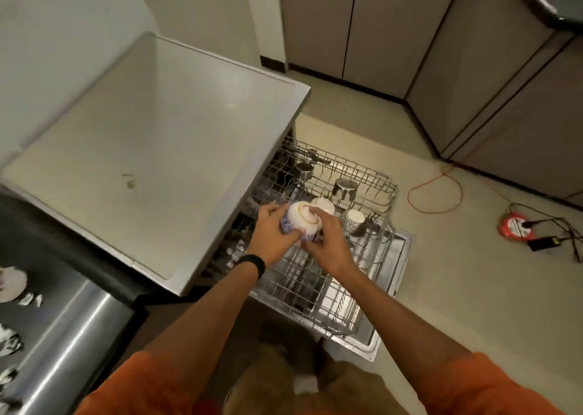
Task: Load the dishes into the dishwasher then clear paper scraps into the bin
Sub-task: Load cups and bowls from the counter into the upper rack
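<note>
Orange-sleeved arms (202, 320) outstretched, left hand (273, 227) and right hand (329, 242) both curled round white ceramic bowl (302, 216), blue-patterned, gold ring uppermost, above grey wire dishwasher rack (366, 175).

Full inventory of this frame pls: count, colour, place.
bowl: 1, white with blue pattern, held above the racks
white cup: 1, white, upper rack, behind bowl
speckled cup: 1, grey, upper rack, right of bowl
steel cups: 2, silver, upper rack, farther back
upper rack: 1, grey wire, pulled out
lower rack: 1, grey wire, over open door
dishwasher door: 1, steel, folded down
paper scraps: several, white, dark counter, far left
cable: 1, orange, floor
cable reel: 1, red, floor, right
adapter: 1, black, beside reel
wristband: 1, black, left wrist
left hand: 1, grips bowl's left side
right hand: 1, grips bowl's near side
</note>
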`<state>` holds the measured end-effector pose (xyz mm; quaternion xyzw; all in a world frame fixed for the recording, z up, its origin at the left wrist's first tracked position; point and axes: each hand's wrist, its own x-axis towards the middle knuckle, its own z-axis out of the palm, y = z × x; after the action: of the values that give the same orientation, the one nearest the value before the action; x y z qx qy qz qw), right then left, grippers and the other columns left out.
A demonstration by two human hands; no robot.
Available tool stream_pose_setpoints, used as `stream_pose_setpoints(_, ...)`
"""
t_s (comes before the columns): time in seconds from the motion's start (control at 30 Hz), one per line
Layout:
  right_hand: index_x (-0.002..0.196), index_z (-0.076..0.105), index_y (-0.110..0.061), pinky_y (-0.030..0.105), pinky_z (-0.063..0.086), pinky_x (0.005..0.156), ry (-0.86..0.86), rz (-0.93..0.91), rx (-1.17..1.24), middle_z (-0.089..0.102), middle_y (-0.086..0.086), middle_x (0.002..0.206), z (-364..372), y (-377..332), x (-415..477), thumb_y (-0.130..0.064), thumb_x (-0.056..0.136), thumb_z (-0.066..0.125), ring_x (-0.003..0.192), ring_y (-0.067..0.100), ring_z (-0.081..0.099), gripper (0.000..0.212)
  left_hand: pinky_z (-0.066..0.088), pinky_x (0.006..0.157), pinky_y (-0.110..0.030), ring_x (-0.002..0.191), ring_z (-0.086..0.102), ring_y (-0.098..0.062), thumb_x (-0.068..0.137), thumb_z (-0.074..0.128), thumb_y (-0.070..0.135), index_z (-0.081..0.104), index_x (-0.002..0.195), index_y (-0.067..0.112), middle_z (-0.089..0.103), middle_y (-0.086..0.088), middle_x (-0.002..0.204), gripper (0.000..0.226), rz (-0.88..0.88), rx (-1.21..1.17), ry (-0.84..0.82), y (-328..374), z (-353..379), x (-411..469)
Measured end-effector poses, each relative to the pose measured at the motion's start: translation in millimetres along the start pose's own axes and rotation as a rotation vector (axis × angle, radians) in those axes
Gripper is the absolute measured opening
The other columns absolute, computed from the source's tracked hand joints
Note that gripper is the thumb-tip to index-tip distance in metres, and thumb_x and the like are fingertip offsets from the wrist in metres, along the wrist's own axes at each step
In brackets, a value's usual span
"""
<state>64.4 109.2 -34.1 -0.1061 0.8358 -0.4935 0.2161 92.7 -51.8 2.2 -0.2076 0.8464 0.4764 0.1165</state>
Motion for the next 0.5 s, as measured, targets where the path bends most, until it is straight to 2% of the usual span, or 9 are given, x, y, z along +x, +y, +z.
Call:
stream_pose_setpoints(0.1, 0.15, 0.045, -0.024, 0.046, 0.049, 0.108, -0.032, 0.059, -0.021, 0.038, 0.003, 0.139, 10, 21, 25, -0.012, 0.084, 0.08, 0.122, 0.012, 0.042, 0.076, 0.036, 0.1, -0.02, 0.115, 0.051, -0.015, 0.081, 0.083, 0.021, 0.048, 0.147, 0.017, 0.039, -0.002, 0.128, 0.075, -0.048, 0.049, -0.033, -12, 13, 27)
stream_pose_setpoints(0.17, 0.149, 0.046, -0.027, 0.045, 0.049, 0.108, -0.045, 0.096, -0.034, 0.035, 0.0, 0.136, 20, 32, 45, -0.012, 0.084, 0.08, 0.121, 0.015, 0.046, 0.075, 0.036, 0.097, -0.021, 0.114, 0.051, -0.016, 0.081, 0.083, 0.02, 0.048, 0.147, 0.019, 0.042, -0.004, 0.133, 0.075, -0.07, 0.077, -0.017, -22, 19, 50)
stream_pose_setpoints(0.23, 0.149, 0.047, -0.027, 0.043, 0.052, 0.105, -0.047, 0.112, -0.062, 0.034, 0.002, 0.135, 30, 43, 71, -0.013, 0.086, 0.078, 0.114, 0.017, 0.052, 0.072, 0.037, 0.101, -0.029, 0.125, 0.05, -0.024, 0.085, 0.079, 0.02, 0.045, 0.149, 0.023, 0.043, -0.007, 0.141, 0.073, -0.093, 0.106, -0.016, -38, 25, 80)
stream_pose_setpoints(0.3, 0.15, 0.048, -0.024, 0.036, 0.051, 0.103, -0.04, 0.127, -0.074, 0.034, 0.004, 0.135, 37, 52, 98, -0.011, 0.088, 0.075, 0.106, 0.014, 0.052, 0.069, 0.035, 0.109, -0.04, 0.136, 0.04, -0.03, 0.09, 0.073, 0.024, 0.039, 0.153, 0.027, 0.041, -0.009, 0.147, 0.072, -0.107, 0.153, -0.024, -54, 31, 110)
stream_pose_setpoints(0.37, 0.15, 0.047, -0.022, 0.03, 0.049, 0.102, -0.042, 0.147, -0.108, 0.036, 0.007, 0.139, 44, 62, 132, -0.015, 0.09, 0.074, 0.111, 0.017, 0.052, 0.065, 0.033, 0.113, -0.047, 0.141, 0.033, -0.033, 0.093, 0.067, 0.026, 0.031, 0.157, 0.028, 0.04, -0.01, 0.152, 0.073, -0.152, 0.207, -0.012, -72, 41, 146)
stream_pose_setpoints(0.43, 0.15, 0.046, -0.018, 0.024, 0.042, 0.104, -0.073, 0.174, -0.116, 0.039, 0.01, 0.146, 51, 73, 164, -0.021, 0.093, 0.072, 0.126, 0.023, 0.052, 0.063, 0.032, 0.116, -0.051, 0.144, 0.028, -0.035, 0.095, 0.065, 0.026, 0.025, 0.16, 0.028, 0.037, -0.009, 0.157, 0.076, -0.2, 0.227, 0.015, -91, 51, 179)
stream_pose_setpoints(0.5, 0.151, 0.046, -0.014, 0.015, 0.034, 0.1, -0.101, 0.198, -0.131, 0.041, 0.011, 0.151, 56, 81, 187, -0.023, 0.095, 0.07, 0.132, 0.024, 0.05, 0.062, 0.029, 0.117, -0.048, 0.146, 0.026, -0.034, 0.096, 0.065, 0.025, 0.021, 0.161, 0.025, 0.034, -0.009, 0.16, 0.078, -0.217, 0.229, 0.031, -106, 57, 204)
